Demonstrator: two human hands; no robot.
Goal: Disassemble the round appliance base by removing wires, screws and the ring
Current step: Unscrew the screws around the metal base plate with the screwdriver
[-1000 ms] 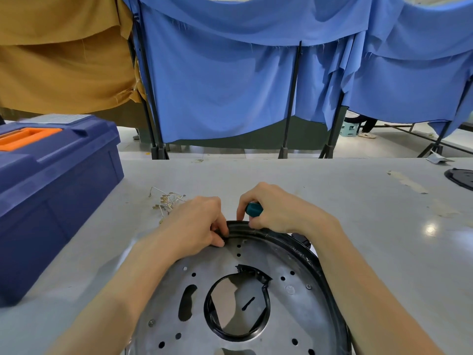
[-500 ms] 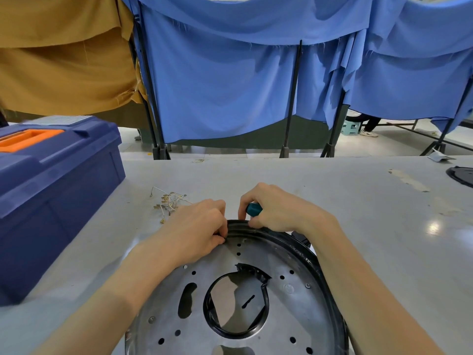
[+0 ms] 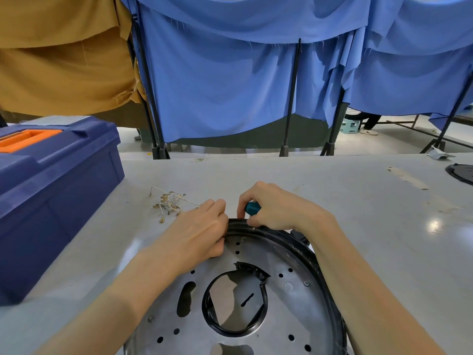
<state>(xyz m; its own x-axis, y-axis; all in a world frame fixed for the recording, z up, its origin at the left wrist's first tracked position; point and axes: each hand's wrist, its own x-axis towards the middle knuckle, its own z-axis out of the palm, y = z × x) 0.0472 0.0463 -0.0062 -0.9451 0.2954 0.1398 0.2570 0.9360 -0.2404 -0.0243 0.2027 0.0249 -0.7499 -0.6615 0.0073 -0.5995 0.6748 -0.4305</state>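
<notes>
Round base [image 3: 291, 303] lies flat; left hand [image 3: 202, 231] grips its far ring [image 3: 280, 233], right hand [image 3: 279, 210] a teal handle [image 3: 252, 208]

A single wide-angle view looks out from the person's head, facing forward and tilted down across the table [image 3: 358, 201]. It sits close over the work: both forearms run in from the bottom edge, the left hand [image 3: 202, 234] and right hand [image 3: 279, 211] meet at centre, and the round base [image 3: 286, 298] is cut off by the lower edge. The toolbox [image 3: 56, 190] fills the left side; blue curtains [image 3: 230, 85] bow across the top, well back.
</notes>
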